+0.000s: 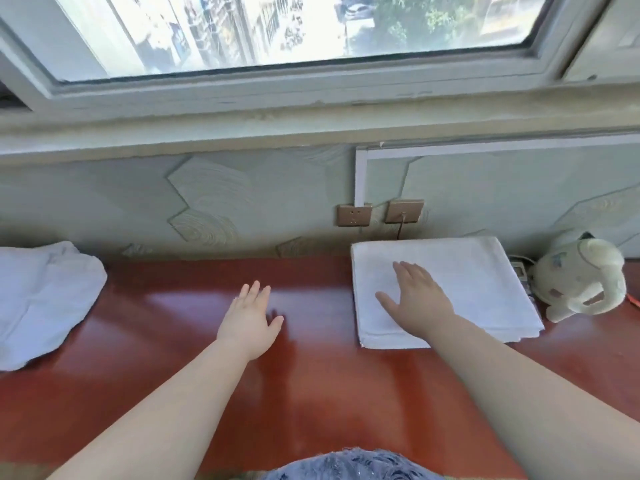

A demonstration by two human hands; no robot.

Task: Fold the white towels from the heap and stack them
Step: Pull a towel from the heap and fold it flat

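Observation:
A stack of folded white towels (485,282) lies on the red-brown table (311,393) at the right, close to the wall. My right hand (419,299) lies flat on top of the stack with its fingers straight. A heap of loose white towels (41,299) sits at the table's left edge. My left hand (251,320) is open with straight fingers over the bare table middle, holding nothing; whether it touches the wood I cannot tell.
A pale plush toy (581,275) lies right of the stack, with a small device (519,270) between them. Two wall sockets (354,215), (404,211), the right one with a cord, sit above the stack. A window sill runs along the wall.

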